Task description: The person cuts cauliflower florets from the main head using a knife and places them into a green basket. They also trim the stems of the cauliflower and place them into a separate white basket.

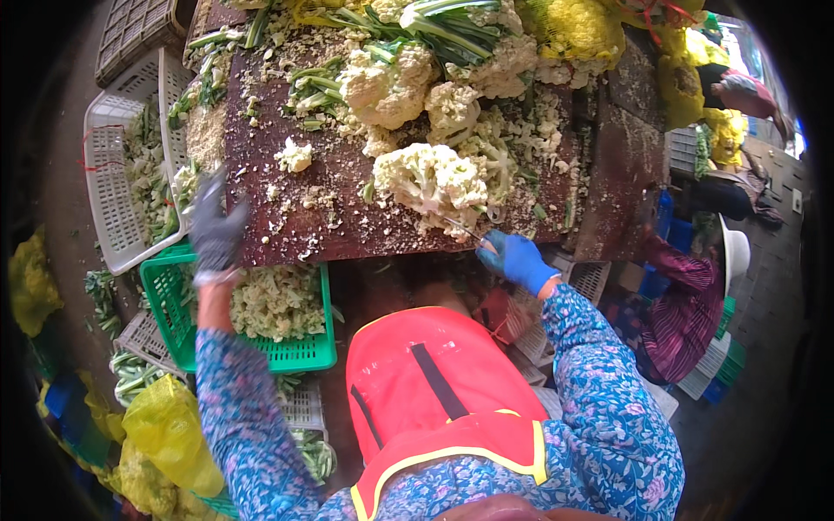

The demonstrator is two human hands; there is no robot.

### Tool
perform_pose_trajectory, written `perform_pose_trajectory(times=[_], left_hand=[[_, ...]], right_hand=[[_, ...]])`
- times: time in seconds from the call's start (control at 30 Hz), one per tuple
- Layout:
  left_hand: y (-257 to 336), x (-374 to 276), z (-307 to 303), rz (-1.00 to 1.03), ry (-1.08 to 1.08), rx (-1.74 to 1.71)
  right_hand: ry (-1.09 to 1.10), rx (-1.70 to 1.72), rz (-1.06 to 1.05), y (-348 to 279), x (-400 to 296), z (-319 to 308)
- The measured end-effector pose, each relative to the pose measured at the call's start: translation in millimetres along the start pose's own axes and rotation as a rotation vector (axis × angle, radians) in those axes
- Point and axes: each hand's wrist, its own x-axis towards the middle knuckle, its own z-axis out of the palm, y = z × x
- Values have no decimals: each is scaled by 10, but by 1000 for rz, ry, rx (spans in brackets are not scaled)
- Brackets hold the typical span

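My right hand [515, 259], in a blue glove, grips a small knife [461, 228] at the table's front edge. The blade points up and left, at the lower side of a cut cauliflower head [430, 179]. My left hand [218, 231], in a grey glove and blurred, is spread over the left edge of the dark red table [287, 228], holding nothing that I can see. Below it a green plastic basket [329, 319] holds cauliflower florets [277, 303]. One loose floret [294, 156] lies on the table between my hands. Whole cauliflower heads [388, 84] with leaves are piled behind.
A white plastic crate [104, 189] with trimmings stands at the left, a brown crate [133, 39] behind it. Yellow mesh bags [573, 32] lie at the table's back; another yellow bag [172, 436] is at lower left. A person in a white hat [735, 254] is at the right.
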Motion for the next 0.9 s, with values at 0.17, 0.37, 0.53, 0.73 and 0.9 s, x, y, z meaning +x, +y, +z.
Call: perform_pose_trajectory(times=[0.17,0.37,0.53,0.73,0.9], left_hand=[[1797,930,570,96,-198,126],[2478,1947,1119,359,-96,140],[2242,2502,1730,319,-380,-119],[1547,2231,1613,-10,-449,66],[1903,1952,1402,-125,-584,-163]], right_hand=[[-117,113,-78,-47,-48,165],[-221,334,-128,-138,28,367],[-197,529,-172,-154,176,645],[-247,620,-101,-82,294,776],[-302,651,-65,28,423,722]])
